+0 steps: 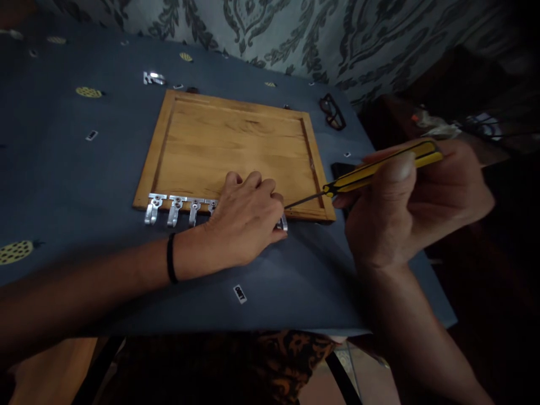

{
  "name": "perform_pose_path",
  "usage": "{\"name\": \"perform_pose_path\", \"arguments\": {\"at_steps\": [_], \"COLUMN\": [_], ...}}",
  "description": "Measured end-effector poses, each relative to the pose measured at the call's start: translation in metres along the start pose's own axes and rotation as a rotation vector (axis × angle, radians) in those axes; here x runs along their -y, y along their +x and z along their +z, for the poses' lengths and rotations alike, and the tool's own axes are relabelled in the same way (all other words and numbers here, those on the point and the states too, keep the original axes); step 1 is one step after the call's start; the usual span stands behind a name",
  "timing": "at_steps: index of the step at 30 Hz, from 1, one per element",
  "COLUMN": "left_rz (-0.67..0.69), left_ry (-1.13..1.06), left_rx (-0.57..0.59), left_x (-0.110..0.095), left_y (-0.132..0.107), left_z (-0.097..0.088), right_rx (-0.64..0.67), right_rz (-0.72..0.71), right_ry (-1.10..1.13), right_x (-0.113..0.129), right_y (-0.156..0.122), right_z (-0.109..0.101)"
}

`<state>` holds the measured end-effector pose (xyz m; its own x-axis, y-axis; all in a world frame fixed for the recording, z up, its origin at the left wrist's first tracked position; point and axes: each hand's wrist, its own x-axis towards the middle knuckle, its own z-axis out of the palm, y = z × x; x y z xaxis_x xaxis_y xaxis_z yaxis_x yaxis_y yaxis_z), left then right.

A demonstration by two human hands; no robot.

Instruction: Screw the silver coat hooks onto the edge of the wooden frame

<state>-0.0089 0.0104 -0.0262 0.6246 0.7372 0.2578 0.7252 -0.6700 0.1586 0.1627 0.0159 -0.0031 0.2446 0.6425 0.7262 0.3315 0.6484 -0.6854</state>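
A wooden board (236,140) with a raised rim lies on a table under a blue patterned cloth (63,169). Several metal hooks (175,208) line its near edge. My left hand (247,216) rests over the near edge with fingers curled, covering a hook whose tip (282,224) shows at its right side. My right hand (405,202) grips a yellow and black screwdriver (379,169). The screwdriver's thin shaft (301,201) points left toward my left hand's fingers, just above the board's near right corner.
A loose metal hook (152,78) lies beyond the board's far left corner. Dark-framed glasses (332,111) lie to the board's far right, and a dark flat object (342,169) sits by its right edge. A patterned curtain (295,34) hangs behind. The table's near edge is close to my body.
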Motion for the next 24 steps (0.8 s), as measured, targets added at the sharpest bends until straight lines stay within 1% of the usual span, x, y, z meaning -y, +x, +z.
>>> {"name": "perform_pose_path", "arguments": {"at_steps": [9,15,19,21,24], "left_rz": [0.016,0.012,0.011,0.012,0.007], "left_ry": [0.005,0.016,0.024,0.030,0.036], "left_rx": [-0.001,-0.002,-0.011,-0.015,-0.013], "left_x": [0.000,0.000,0.000,0.000,0.000], "left_y": [-0.001,-0.001,0.000,0.000,0.000], "left_z": [-0.001,0.000,0.000,0.000,0.000], "right_rx": [0.071,0.220,0.303,0.309,0.276], "right_rz": [0.021,0.014,0.080,0.097,0.102], "right_ry": [0.024,0.150,0.177,0.174,0.135], "right_x": [-0.002,-0.001,0.002,0.002,-0.002], "right_y": [-0.001,0.006,0.008,0.007,0.007], "right_z": [0.000,-0.006,-0.009,-0.009,-0.010]}}
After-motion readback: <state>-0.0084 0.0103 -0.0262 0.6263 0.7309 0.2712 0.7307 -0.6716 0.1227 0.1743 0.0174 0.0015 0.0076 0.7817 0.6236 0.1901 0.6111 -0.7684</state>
